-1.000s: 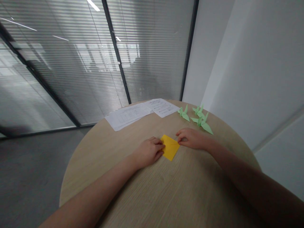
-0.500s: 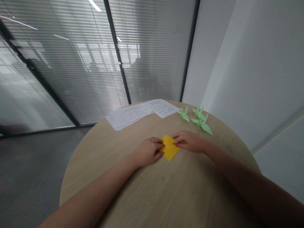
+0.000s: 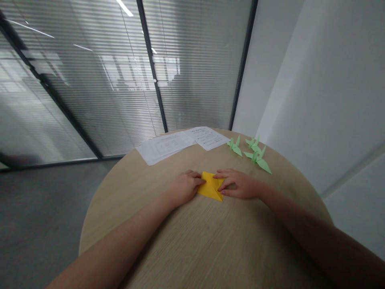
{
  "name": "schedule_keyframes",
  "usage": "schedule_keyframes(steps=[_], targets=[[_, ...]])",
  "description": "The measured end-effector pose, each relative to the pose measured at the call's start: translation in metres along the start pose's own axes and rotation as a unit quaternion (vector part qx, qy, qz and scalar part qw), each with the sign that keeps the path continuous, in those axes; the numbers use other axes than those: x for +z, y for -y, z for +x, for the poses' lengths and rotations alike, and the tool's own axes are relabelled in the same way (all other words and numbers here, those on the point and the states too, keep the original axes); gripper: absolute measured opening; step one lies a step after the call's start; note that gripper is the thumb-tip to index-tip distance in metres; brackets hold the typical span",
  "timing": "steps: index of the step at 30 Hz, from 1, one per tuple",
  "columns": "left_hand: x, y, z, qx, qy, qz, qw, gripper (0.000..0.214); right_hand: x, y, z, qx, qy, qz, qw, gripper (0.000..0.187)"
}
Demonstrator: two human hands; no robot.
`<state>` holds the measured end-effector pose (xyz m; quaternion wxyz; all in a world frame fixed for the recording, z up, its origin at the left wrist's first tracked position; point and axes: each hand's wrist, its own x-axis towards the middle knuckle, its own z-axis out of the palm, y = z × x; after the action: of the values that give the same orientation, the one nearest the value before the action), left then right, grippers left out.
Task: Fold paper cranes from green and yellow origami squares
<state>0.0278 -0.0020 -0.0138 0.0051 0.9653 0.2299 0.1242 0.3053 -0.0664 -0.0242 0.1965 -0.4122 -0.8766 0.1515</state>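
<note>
A folded piece of yellow paper (image 3: 209, 188) lies flat on the round wooden table (image 3: 186, 237). My left hand (image 3: 184, 187) rests at its left edge, fingers curled, their tips pressing on the paper. From the right, my right hand (image 3: 237, 184) lies over the paper's right part, with the fingers stretched out and pressing it down. Both forearms reach in from the near side of the table.
Three green paper cranes (image 3: 252, 153) stand at the far right of the table. Printed white sheets (image 3: 177, 143) lie at the far edge. Glass partitions with blinds stand behind, a white wall to the right, grey floor to the left.
My right hand has slid left across the yellow paper, folding its right part over. The visible paper is now narrower. My left hand has kept its place at the left edge.
</note>
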Motion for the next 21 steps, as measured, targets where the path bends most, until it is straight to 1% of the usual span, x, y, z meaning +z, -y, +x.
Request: schedule_keyframes(steps=[4, 7, 9, 14, 21], targets=[[0.001, -0.006, 0.001, 0.000, -0.011, 0.022, 1.000, 0.029, 0.004, 0.002, 0.005, -0.023, 0.002, -0.008, 1.000, 0.021], [0.001, -0.010, 0.002, 0.002, -0.019, 0.036, 0.999, 0.025, 0.008, 0.002, 0.009, -0.032, -0.012, -0.015, 0.999, 0.023], [0.001, -0.012, 0.003, 0.007, -0.011, 0.031, 0.999, 0.022, 0.011, 0.003, 0.011, -0.034, -0.029, -0.016, 0.999, 0.023], [0.000, -0.019, 0.002, 0.015, 0.005, -0.001, 1.000, 0.021, 0.018, 0.006, 0.014, -0.010, -0.067, -0.041, 0.997, 0.027], [-0.004, -0.030, 0.002, -0.037, 0.011, -0.002, 0.999, 0.019, 0.022, 0.009, 0.016, 0.025, -0.084, -0.073, 0.993, 0.022]])
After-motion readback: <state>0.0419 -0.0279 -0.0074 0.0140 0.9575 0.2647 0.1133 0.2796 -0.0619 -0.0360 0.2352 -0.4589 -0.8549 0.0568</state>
